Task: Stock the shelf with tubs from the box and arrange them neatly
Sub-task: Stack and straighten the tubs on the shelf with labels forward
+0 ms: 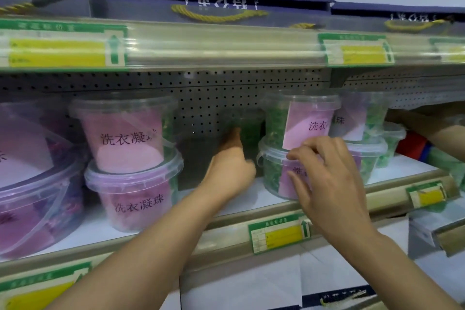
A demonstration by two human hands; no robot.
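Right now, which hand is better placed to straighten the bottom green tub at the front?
Probably the right hand: its fingers already lie on the bottom green tub at the shelf's front. The left hand reaches into the gap toward a tub at the back.

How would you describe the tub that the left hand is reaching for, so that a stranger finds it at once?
Look at the middle shelf, at the gap between the pink stack and the green stacks. Deep at the back of that gap, against the perforated panel, stands a green-filled tub in shadow, where the left hand reaches. It alone shows no pink label.
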